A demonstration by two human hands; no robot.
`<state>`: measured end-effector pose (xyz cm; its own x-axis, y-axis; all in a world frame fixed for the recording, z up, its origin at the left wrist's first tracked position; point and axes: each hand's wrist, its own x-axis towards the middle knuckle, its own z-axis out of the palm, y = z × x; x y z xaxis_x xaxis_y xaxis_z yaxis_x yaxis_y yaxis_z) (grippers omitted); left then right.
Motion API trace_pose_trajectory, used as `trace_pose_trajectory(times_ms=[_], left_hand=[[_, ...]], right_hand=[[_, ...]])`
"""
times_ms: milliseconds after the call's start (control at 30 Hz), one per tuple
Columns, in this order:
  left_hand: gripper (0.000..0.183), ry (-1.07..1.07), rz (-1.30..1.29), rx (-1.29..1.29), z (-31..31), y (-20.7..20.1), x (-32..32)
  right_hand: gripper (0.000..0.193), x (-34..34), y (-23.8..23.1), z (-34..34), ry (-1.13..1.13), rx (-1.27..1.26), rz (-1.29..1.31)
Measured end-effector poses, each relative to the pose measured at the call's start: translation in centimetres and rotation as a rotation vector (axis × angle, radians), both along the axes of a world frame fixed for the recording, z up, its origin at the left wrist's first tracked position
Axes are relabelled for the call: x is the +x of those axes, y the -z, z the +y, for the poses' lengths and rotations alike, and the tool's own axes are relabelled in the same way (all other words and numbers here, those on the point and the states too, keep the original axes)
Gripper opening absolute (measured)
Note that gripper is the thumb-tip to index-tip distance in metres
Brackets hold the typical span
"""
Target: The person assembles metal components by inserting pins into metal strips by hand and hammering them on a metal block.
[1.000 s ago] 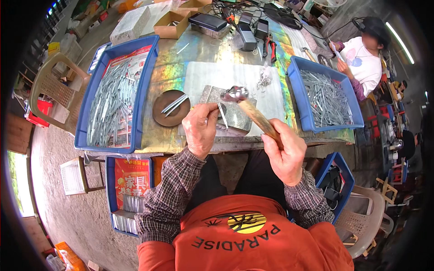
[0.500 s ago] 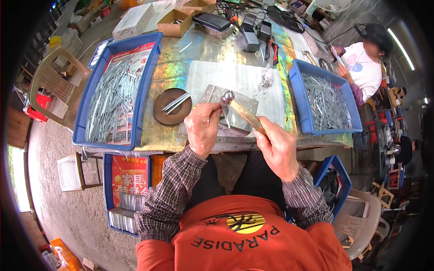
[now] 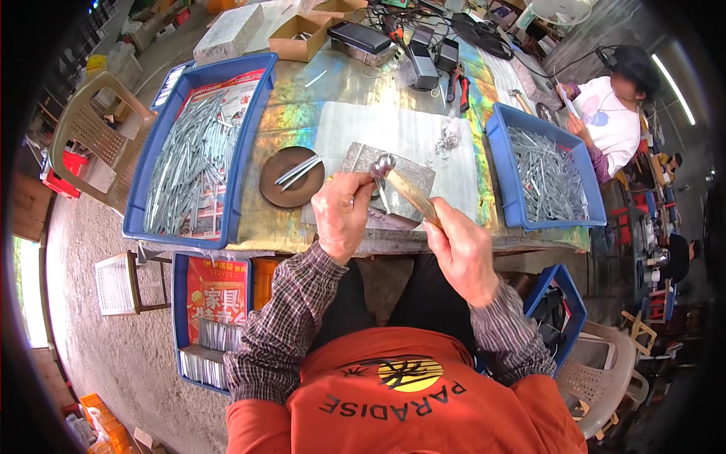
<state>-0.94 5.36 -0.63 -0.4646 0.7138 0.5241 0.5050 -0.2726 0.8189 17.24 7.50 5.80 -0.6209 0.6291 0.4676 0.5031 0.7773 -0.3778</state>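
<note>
My right hand (image 3: 463, 251) is closed round the wooden handle of a hammer (image 3: 413, 198). Its rounded steel head is over a grey stone block (image 3: 418, 180) at the table's near edge. Just left of the hammer head, my left hand (image 3: 340, 213) is pinched shut on a thin metal strip (image 3: 383, 198), whose end shows against the block. The hammer head partly covers the strip, so whether they touch cannot be made out. Beside my left hand, a round brown dish (image 3: 274, 198) holds several slim metal strips (image 3: 299, 171).
Blue trays of metal strips flank me, one left (image 3: 134, 204) and one right (image 3: 495, 151). Pliers (image 3: 458, 87), cardboard boxes (image 3: 296, 47) and dark devices (image 3: 355, 35) crowd the far side. A person (image 3: 614, 113) sits at the far right. Blue crates (image 3: 181, 303) stand below the table edge.
Both hands and the hammer keep almost the same place over the block. The whole view has shifted very slightly.
</note>
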Motion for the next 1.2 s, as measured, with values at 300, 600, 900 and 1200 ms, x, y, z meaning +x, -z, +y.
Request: trace_pose_trajectory(times_ms=[300,600,900,1200], left_hand=[[0.009,0.082,-0.28,-0.042,0.2,0.8,-0.7],[0.014,0.324,-0.938,-0.009,-1.2,-0.1,-2.2],[0.013,0.243,-0.862,-0.088,-3.8,0.4,-2.9],[0.009,0.262,-0.54,-0.233,-6.2,-0.3,0.7]], right_hand=[[0.028,0.2,1.0,0.1,0.033,-0.03,0.301],[0.039,0.6,5.4,1.0,0.248,0.186,0.11],[0.044,-0.3,7.1,0.1,0.277,0.155,0.059],[0.055,-2.7,2.8,-2.2,-0.163,0.136,0.18]])
